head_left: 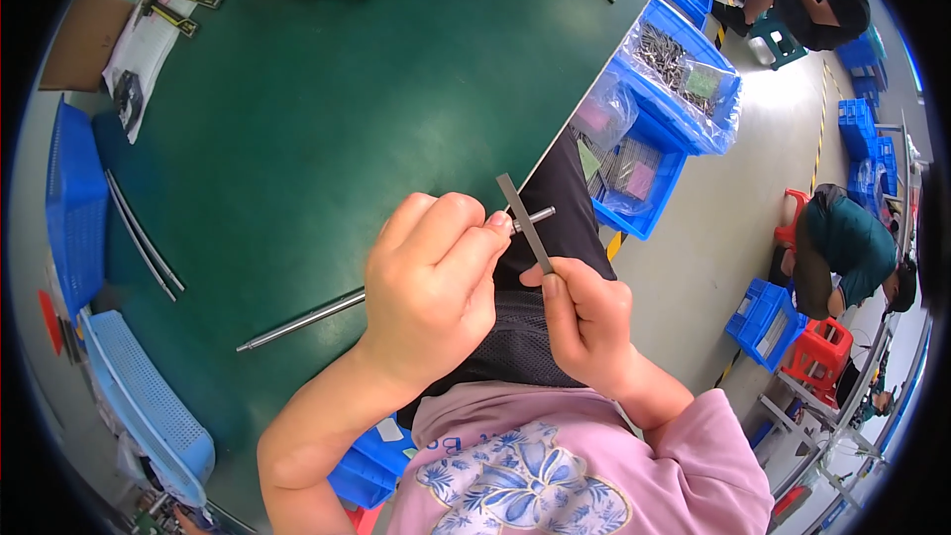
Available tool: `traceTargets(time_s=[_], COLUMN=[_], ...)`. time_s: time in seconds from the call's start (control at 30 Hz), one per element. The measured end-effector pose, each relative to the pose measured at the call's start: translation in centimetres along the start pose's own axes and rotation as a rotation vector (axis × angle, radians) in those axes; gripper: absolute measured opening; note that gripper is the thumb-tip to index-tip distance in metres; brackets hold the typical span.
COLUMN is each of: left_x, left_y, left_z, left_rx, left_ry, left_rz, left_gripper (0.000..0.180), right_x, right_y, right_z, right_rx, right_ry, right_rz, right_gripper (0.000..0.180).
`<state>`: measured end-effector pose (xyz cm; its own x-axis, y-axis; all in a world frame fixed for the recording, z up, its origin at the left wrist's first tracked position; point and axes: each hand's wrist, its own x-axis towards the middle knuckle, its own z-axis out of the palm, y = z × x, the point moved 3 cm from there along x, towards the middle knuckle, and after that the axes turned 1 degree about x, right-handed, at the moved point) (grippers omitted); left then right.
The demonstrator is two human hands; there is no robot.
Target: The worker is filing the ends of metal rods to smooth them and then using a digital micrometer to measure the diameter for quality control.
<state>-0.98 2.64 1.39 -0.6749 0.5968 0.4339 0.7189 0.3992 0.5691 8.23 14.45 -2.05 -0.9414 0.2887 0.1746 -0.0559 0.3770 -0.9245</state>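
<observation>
Standing at left, a blue basket [74, 208] is near two thin rods [145, 243] on the green table [297, 139]. A metal rod [302, 320] reaches rightward into the curled left hand [433, 282], which pinches it near its right end. The right hand [584, 322] pinches a grey strip [525, 226] crossing the metal rod. Blue bins [666, 200] hold bagged parts at right.

Green surface [297, 139], soft glare mid-span. Floor [684, 287] pale grey, smooth, strong light reflection toward upper right. Yellow-black tape [820, 139] lines it. Right side: red stool [820, 352] beside blue crate [745, 322], green stool [778, 45] farther up, metal rack [822, 444] near picture rim.
</observation>
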Motion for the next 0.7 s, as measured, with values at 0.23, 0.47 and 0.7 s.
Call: traceTargets(time_s=[0.23,0.47,0.7], left_x=[0.2,0.0,-0.2], left_y=[-0.3,-0.2,-0.1], left_z=[0.0,0.1,0.1], left_rx=[-0.006,-0.019,-0.013], left_ry=[0.02,0.05,0.015], left_rz=[0.021,0.013,0.0], left_gripper=[0.01,0.016,0.011], right_x=[-0.8,-0.9,-0.4], right_y=[0.2,-0.1,-0.3], right_z=[-0.3,-0.5,-0.5], right_rx=[-0.04,-0.062,-0.063], right_ry=[-0.045,-0.085,-0.036], right_rz=[0.049,0.065,0.024], right_gripper=[0.007,0.008,0.009])
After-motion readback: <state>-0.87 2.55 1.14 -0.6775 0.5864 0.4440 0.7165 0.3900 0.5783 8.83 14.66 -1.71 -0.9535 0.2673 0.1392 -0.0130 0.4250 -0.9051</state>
